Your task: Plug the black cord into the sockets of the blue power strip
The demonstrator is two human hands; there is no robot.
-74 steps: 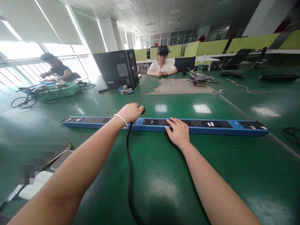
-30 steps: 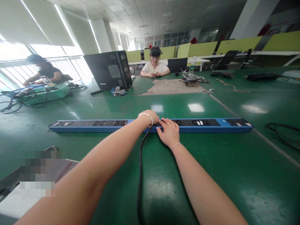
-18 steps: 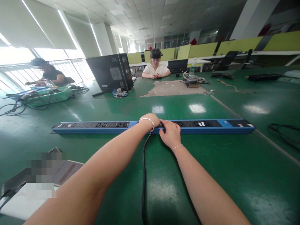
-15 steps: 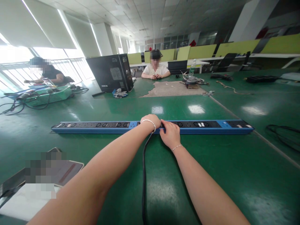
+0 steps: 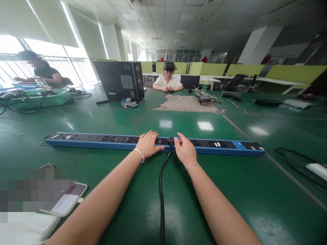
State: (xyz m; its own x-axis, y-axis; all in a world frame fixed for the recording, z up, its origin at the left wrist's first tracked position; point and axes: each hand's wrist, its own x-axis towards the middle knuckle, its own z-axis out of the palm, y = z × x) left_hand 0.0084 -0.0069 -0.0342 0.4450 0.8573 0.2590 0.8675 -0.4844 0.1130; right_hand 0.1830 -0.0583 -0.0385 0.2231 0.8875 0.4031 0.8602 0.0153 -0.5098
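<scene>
A long blue and black power strip (image 5: 217,149) lies across the green table (image 5: 122,200). Near its middle a black plug (image 5: 170,140) sits in a socket, and its black cable (image 5: 161,183) runs down toward me. Just left of the plug, my left hand (image 5: 148,144) rests on the strip with its fingers apart. My right hand (image 5: 184,148) is at the plug's right side, fingers over the strip, thumb close to the plug; it is open and grips nothing that I can see.
Beyond the strip stand a black computer case (image 5: 120,81) and gloves (image 5: 129,103). A green basket (image 5: 43,99) with cables is at the left, a phone (image 5: 67,199) at the lower left, a cable (image 5: 296,158) at the right. Two people sit farther off.
My left hand has come off the plug and moved left onto the strip, its fingers spreading. The plug now shows. My right hand stays beside it. The view has shifted slightly.
</scene>
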